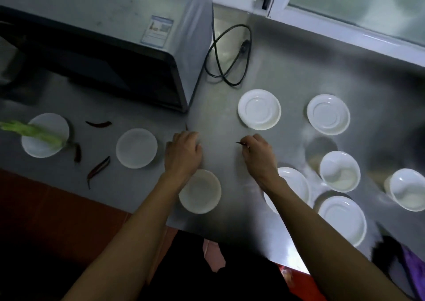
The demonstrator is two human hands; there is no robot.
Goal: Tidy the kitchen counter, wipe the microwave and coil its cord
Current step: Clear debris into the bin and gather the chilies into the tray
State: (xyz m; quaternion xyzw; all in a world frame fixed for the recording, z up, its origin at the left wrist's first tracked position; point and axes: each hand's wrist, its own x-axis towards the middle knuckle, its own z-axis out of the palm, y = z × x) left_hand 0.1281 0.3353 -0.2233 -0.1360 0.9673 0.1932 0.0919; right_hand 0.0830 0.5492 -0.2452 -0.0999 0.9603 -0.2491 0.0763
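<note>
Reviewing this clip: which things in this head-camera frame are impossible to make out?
- Left hand: its curled fingers hide whether it grips the chili tip beside it.
- Plate under the right forearm: partly covered.
- Microwave: front too dark; left side cut off by the frame edge.
- Cord: far end hidden behind the microwave.
- Purple item: blurred, cut off at the right edge.

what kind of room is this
Most likely a kitchen, perhaps a simple or commercial one. A microwave with its loose black cord stands on a stainless steel counter, where white dishes and dried red chillies lie scattered.
</note>
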